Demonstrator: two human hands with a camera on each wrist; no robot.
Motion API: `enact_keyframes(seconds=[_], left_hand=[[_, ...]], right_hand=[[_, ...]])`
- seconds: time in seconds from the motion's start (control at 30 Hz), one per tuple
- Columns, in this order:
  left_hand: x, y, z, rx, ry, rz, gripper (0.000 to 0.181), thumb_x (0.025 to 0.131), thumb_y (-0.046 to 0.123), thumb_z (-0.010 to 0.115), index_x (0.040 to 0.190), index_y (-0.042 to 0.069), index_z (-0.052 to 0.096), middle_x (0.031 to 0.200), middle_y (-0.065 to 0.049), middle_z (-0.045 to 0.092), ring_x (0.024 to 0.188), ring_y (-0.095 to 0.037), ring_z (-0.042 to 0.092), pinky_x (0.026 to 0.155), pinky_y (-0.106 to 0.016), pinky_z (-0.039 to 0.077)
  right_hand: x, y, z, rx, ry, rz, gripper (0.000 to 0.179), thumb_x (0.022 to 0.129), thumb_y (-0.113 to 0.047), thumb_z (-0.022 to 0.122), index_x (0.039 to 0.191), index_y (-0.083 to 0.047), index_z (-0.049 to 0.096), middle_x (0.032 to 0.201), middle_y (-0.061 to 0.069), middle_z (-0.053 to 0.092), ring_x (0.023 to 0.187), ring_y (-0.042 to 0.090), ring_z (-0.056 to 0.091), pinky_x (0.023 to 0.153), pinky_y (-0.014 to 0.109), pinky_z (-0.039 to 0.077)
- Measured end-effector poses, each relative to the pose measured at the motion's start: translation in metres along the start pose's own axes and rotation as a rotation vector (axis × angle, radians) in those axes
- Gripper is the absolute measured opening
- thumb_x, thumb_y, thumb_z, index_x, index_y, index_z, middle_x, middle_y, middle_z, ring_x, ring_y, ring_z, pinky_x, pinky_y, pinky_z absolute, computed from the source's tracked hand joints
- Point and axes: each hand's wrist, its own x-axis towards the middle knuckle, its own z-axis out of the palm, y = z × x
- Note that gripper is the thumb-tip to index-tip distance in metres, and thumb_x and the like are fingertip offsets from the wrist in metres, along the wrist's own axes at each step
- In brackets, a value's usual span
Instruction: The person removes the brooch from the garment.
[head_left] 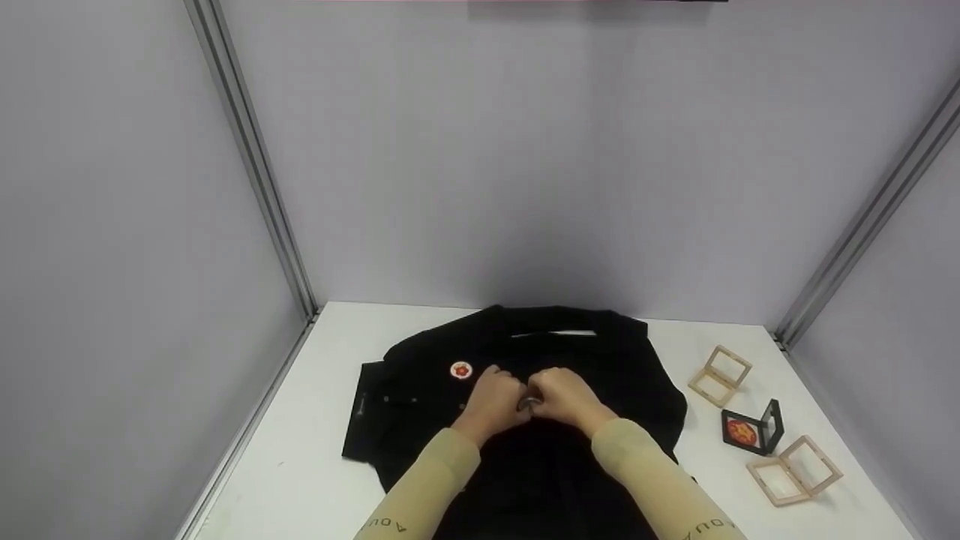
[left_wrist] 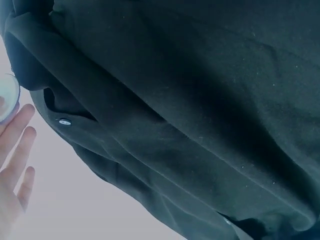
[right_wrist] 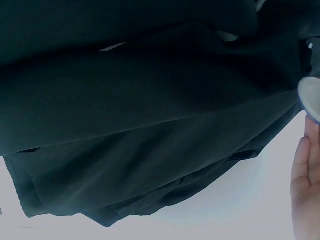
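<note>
A black shirt (head_left: 630,382) with small buttons lies spread on the white table (head_left: 292,450). Over its middle, my left hand (head_left: 493,403) and right hand (head_left: 566,396) meet, both pinching a small round badge (head_left: 528,403). In the left wrist view its pale face (left_wrist: 9,97) shows at the edge, with my left fingers (left_wrist: 19,145) beside it. The right wrist view also cuts off the pale disc (right_wrist: 311,97), above my right fingers (right_wrist: 301,165). A white round badge with a red flower (head_left: 461,370) sits on the shirt left of my hands.
On the right of the table stand two opened light wooden frames (head_left: 721,375) (head_left: 795,472). Between them is an opened black case (head_left: 752,429) holding a red and yellow disc. Grey panels (head_left: 525,150) enclose the table at the back and sides.
</note>
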Motion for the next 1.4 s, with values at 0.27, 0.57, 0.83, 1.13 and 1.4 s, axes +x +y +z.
enact_keyframes(seconds=[0.27,0.57,0.83,1.13,1.4], left_hand=[[-0.0023,-0.0036,0.0038,0.1,0.086,0.021,0.025,0.081,0.038,0.079,0.067,0.02,0.066,0.066,0.006,0.067,0.067,-0.017,0.062,0.077,-0.035,0.051],[-0.0054,-0.0034,0.0001,0.141,0.045,0.029,0.024,0.088,0.044,0.077,0.081,0.022,0.072,0.074,0.005,0.071,0.078,-0.019,0.063,0.088,-0.039,0.053],[-0.0073,-0.0028,-0.0039,0.157,0.073,0.03,0.02,0.092,0.039,0.073,0.087,0.019,0.072,0.074,0.003,0.072,0.073,-0.019,0.06,0.083,-0.037,0.05],[-0.0058,-0.0013,-0.0024,0.157,0.01,0.009,0.025,0.099,0.039,0.064,0.088,0.017,0.07,0.076,0.001,0.072,0.077,-0.021,0.063,0.089,-0.039,0.052],[-0.0073,-0.0021,-0.0042,0.139,-0.02,-0.002,0.032,0.099,0.043,0.067,0.082,0.016,0.068,0.073,0.0,0.07,0.075,-0.021,0.062,0.086,-0.038,0.05]], right_hand=[[-0.0035,-0.0025,0.004,-0.06,0.091,0.016,0.017,0.082,-0.019,0.081,0.08,-0.014,0.065,0.073,-0.002,0.066,0.062,0.012,0.055,0.06,0.032,0.052],[-0.0056,-0.0031,0.0094,-0.079,0.134,0.023,0.022,0.082,-0.016,0.078,0.077,-0.015,0.056,0.066,-0.004,0.055,0.057,0.009,0.041,0.054,0.026,0.041],[-0.0082,-0.0039,0.0092,-0.15,0.188,-0.047,0.024,0.085,-0.018,0.079,0.079,-0.013,0.057,0.063,-0.003,0.054,0.055,0.01,0.039,0.053,0.028,0.042],[-0.0086,-0.0022,0.0075,-0.102,0.197,-0.049,0.018,0.086,-0.016,0.078,0.08,-0.012,0.062,0.066,-0.002,0.057,0.058,0.011,0.044,0.056,0.031,0.046],[-0.0088,0.0003,0.0079,-0.051,0.12,-0.008,0.009,0.092,-0.017,0.076,0.088,-0.011,0.072,0.077,-0.001,0.068,0.066,0.013,0.059,0.067,0.036,0.058]])
